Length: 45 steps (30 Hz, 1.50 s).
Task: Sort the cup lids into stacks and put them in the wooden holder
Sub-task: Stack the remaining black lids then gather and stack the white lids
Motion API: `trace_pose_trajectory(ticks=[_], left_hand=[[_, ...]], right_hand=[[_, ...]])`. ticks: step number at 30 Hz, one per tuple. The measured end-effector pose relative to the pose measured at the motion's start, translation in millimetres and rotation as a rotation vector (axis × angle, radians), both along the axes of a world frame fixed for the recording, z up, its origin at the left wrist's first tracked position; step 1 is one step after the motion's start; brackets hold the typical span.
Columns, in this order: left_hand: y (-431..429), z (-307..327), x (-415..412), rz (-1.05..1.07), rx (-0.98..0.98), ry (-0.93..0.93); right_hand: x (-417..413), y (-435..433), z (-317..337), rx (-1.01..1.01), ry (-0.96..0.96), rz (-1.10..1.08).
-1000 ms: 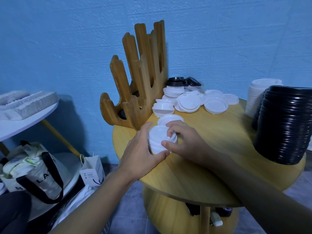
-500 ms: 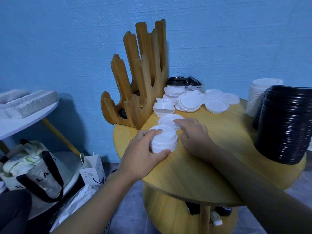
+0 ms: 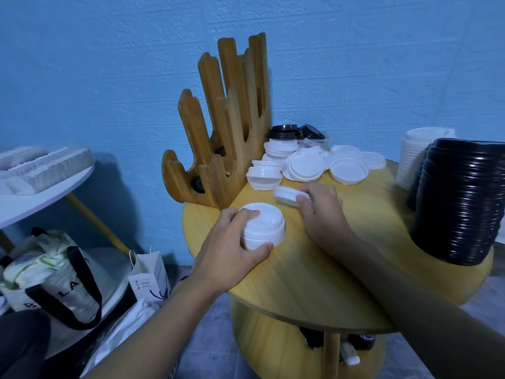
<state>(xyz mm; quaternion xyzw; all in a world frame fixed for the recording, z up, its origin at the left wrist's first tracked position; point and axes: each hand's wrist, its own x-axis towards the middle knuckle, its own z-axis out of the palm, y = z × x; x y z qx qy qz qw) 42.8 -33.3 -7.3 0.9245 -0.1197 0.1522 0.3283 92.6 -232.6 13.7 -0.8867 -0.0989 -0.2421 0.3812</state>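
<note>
A short stack of white cup lids point(image 3: 264, 228) stands near the left front of the round wooden table point(image 3: 314, 283). My left hand point(image 3: 232, 247) wraps around that stack, thumb at its front. My right hand point(image 3: 319, 212) holds a single white lid point(image 3: 287, 195) tilted just above the table, right behind the stack. Behind them the wooden holder point(image 3: 226, 138) stands upright at the table's back left edge. More white lids point(image 3: 303, 165) lie loose and in small piles at the back, with a few black lids point(image 3: 284, 131) behind them.
A tall stack of black lids point(image 3: 461, 203) fills the table's right side, with a white stack point(image 3: 415, 151) behind it. To the left stands a white side table point(image 3: 41, 198), with bags point(image 3: 54, 280) and a paper bag point(image 3: 150, 280) on the floor.
My right hand left the stack, reached back to the loose lid behind it and lifted it off the table. My left hand stayed on the stack.
</note>
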Motion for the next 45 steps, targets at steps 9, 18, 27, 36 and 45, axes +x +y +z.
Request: trace_pose_trajectory(ticks=[9,18,27,36,45], left_hand=[[0.6,-2.6,2.3,0.016,0.019,0.023],[1.9,-4.5,3.7,0.021,0.025,0.027],[0.7,-4.8,5.2,0.039,0.023,0.031],[1.3,-3.2,3.5,0.046,-0.029,0.054],[-0.4,-3.9,2.4,0.048,-0.035,0.049]], right_hand=[[8.6,-9.2,-1.0,0.455,-0.108,0.033],[9.4,-11.5,-4.9,0.014,0.215,-0.060],[0.9,-7.3,-0.7,0.163,0.045,-0.079],[-18.5,7.7,4.5,0.036,0.201,0.435],[-19.3,16.8,1.9,0.001,0.121,0.328]])
